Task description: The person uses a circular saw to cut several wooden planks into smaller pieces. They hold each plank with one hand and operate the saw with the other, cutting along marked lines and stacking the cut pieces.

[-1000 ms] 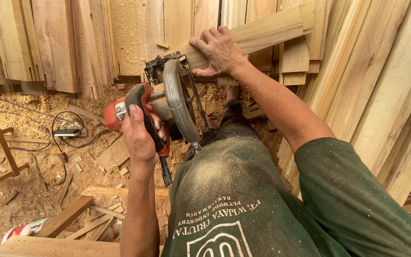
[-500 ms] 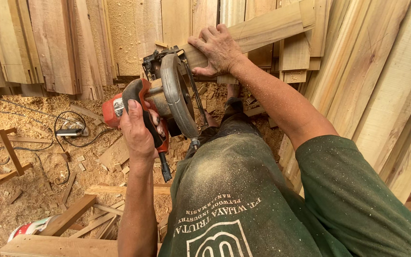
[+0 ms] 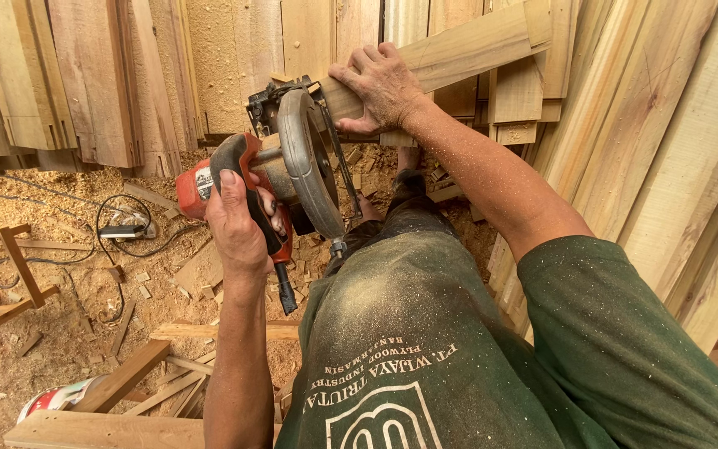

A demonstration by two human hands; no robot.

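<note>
**Saw eases along the plank**

The circular saw (image 3: 292, 170) has crept slightly along the pale plank (image 3: 459, 50) since the earlier frame. The left hand (image 3: 238, 224) wraps shut around its handle; the right hand (image 3: 380, 83) clamps the plank just beside the saw. Below the saw, sawdust floor (image 3: 68, 249) with offcuts and a cable (image 3: 118, 241); boards (image 3: 93, 75) lean behind.

A workshop floor (image 3: 68, 333) blanketed in sawdust, strewn with wood offcuts (image 3: 201, 270) and thin slats (image 3: 168, 387). A black cable (image 3: 118, 224) loops across it at left, beside a small wooden frame (image 3: 10, 283). A red-and-white can (image 3: 56, 397) lies near a plank (image 3: 101, 432) at bottom left.
</note>
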